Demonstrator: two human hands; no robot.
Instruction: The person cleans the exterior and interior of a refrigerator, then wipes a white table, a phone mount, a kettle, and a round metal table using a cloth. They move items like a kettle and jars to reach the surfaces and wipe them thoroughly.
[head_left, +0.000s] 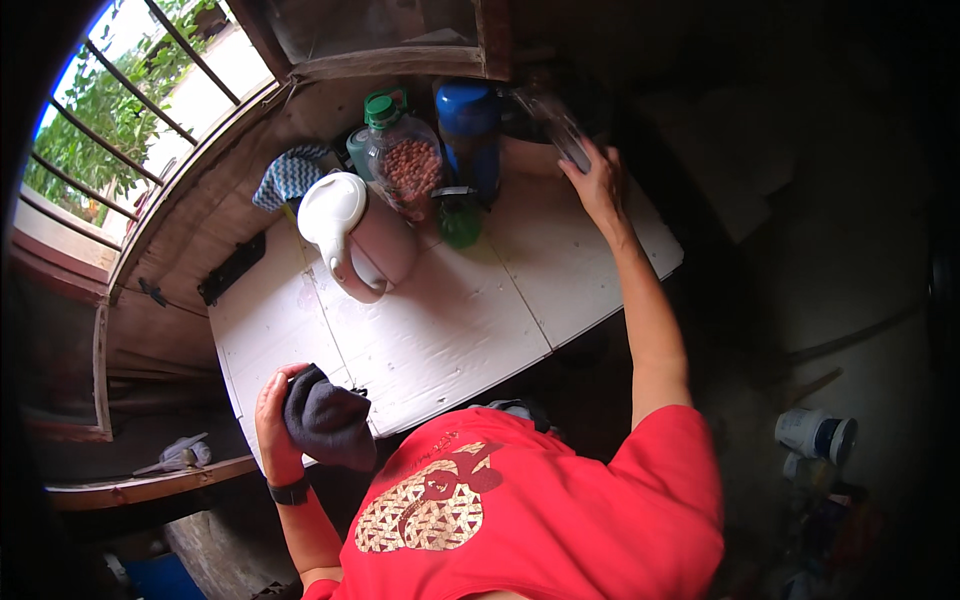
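Observation:
My left hand (276, 431) grips a bunched dark cloth (328, 415) over the near left edge of the white table (450, 330). At the far right of the table, my right hand (602, 187) has its fingers around a clear, shiny object (561, 131), perhaps plastic. Motion blur and shadow hide its exact kind. Left of that hand stands a blue-lidded container (469, 112). Beside it is a clear plastic jug (405, 169) with a green cap, holding reddish-brown nuts or beans. A white-lidded pitcher (375, 240) stands nearer, its handle towards me. Next to it sits a small green container (459, 221).
A blue-and-white zigzag cloth (289, 176) lies behind the pitcher, by the wall. A dark flat object (232, 268) rests at the table's left edge. The barred window (142, 112) is at the upper left. A white tub (806, 433) lies to my right, lower down.

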